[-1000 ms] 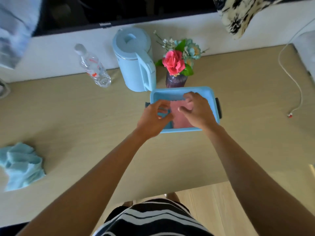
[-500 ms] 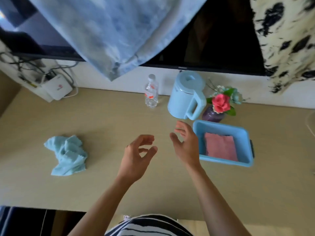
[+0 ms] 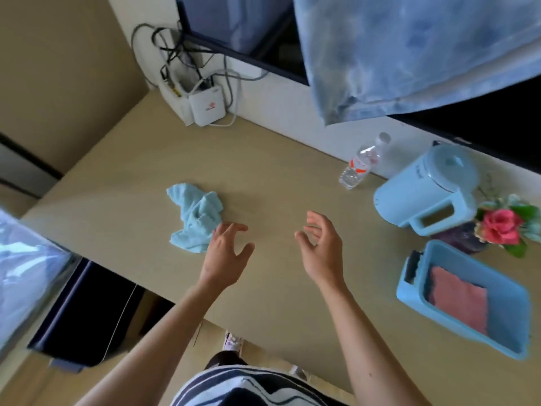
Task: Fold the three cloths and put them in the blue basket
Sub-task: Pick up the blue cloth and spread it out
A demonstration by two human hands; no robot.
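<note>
A crumpled light blue cloth (image 3: 195, 221) lies on the beige table, left of centre. My left hand (image 3: 227, 253) hovers at its right edge, fingers spread and empty, fingertips almost touching the cloth. My right hand (image 3: 322, 247) is open too, held over bare table further right. The blue basket (image 3: 412, 291) sits at the right with a folded pink cloth (image 3: 459, 301) lying flat inside it. A third cloth is not visible on the table.
A light blue kettle (image 3: 430, 189), a clear water bottle (image 3: 361, 165) and a vase of flowers (image 3: 502, 227) stand along the back right. A white router (image 3: 206, 105) with cables sits back left. Blue fabric (image 3: 409, 51) hangs above. The table's near edge runs below my wrists.
Both hands left the basket, where they had set down the pink cloth, and moved left across the table toward the light blue cloth. My view swung left as well.
</note>
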